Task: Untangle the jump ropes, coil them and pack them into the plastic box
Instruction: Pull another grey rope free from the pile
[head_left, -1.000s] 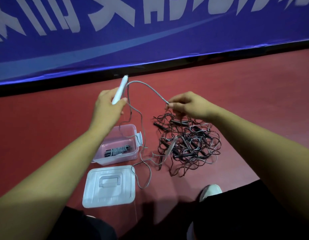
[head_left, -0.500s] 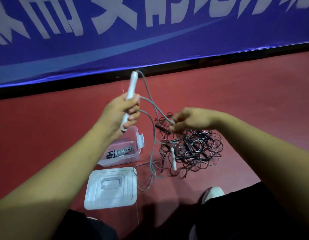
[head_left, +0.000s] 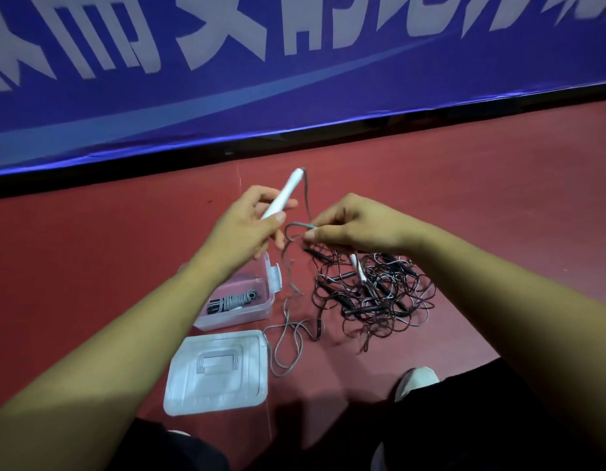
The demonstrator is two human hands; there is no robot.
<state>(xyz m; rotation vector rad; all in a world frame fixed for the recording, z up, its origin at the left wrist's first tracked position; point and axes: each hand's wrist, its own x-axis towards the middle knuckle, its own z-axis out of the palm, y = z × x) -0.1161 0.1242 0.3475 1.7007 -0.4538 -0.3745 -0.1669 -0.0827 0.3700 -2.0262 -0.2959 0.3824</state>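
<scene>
Evidently coiling: left hand grips the white plastic rope handle upright, right hand pinches its grey cord, above the dark rope tangle right of the clear plastic box.

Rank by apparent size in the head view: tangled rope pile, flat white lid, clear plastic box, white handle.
1. Tangled dark rope pile
2. Flat white lid
3. Clear plastic box, partly hidden by the left arm, so unsure against the lid
4. White handle
</scene>
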